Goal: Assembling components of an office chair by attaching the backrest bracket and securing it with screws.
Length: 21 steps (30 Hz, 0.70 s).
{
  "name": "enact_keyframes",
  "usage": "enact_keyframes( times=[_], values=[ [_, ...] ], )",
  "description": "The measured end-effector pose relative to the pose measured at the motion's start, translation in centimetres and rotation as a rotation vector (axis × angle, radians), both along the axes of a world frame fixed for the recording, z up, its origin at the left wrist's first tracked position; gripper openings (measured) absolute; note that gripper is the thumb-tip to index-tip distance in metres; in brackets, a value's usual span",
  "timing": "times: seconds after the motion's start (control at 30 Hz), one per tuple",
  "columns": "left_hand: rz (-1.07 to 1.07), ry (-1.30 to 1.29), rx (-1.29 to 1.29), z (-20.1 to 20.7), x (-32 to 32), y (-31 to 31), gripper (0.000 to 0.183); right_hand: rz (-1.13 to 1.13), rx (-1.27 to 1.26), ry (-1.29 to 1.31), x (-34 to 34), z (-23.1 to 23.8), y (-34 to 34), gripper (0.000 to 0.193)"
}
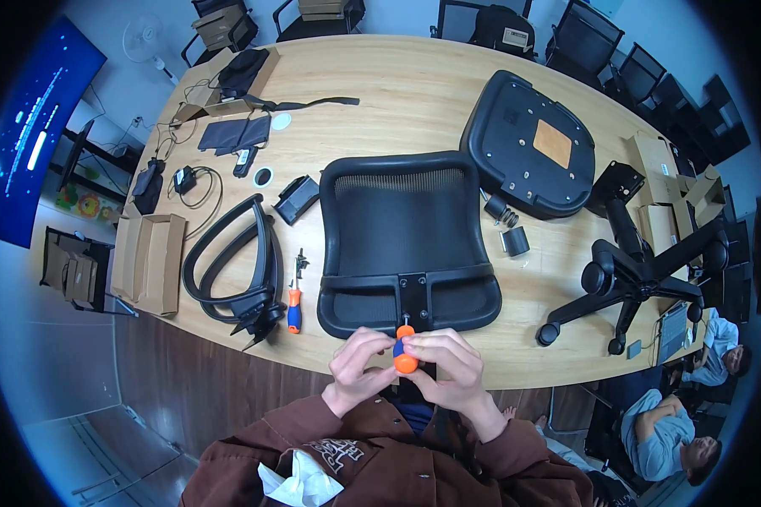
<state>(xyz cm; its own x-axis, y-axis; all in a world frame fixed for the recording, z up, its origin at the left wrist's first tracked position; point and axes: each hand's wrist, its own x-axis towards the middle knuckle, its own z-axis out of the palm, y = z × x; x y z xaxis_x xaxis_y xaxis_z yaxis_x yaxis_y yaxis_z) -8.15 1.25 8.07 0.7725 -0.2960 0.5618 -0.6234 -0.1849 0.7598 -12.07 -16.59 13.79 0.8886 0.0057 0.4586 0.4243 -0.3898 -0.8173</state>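
Note:
An orange and blue screwdriver (406, 363) points away from me, its tip at the lower centre bracket of a black mesh chair backrest (402, 220) lying on the table. My right hand (451, 367) pinches the handle from the right. From the left, the bent fingers of my left hand (359, 367) press on the same handle. Left of the backrest lies a second orange and blue screwdriver (294, 308), with small dark screws or bits (300, 264) just above it. A pair of black looped armrests (237, 270) rests farther left.
A black chair seat (528, 144) lies underside up at the back right. The five-star wheeled base (638, 279) stands at the right, past a dark cylinder (514, 242). Open cardboard boxes (150, 262), cables and pouches occupy the left. Two people sit at the lower right.

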Motion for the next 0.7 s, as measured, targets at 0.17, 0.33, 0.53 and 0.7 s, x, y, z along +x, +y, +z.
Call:
enact_keyframes(
  times=[0.17, 0.33, 0.53, 0.7],
  values=[
    [-0.009, -0.056, -0.005, 0.1, -1.1, 0.1, 0.041, -0.074, -0.005, -0.046, -1.3, -1.2, 0.4, 0.037],
    [0.039, 0.032, 0.022, 1.0, -1.2, -0.4, 0.042, -0.139, -0.040, -0.043, -1.0, -1.4, 0.8, 0.037],
    [0.084, -0.001, -0.029, 0.8, -0.8, -1.3, 0.041, -0.331, -0.014, 0.001, -0.9, -2.4, 2.0, 0.043],
    [-0.063, -0.036, 0.018, 1.5, -0.3, -1.6, 0.042, -0.101, 0.015, -0.017, 0.3, -1.0, 0.5, 0.047]
  ],
)
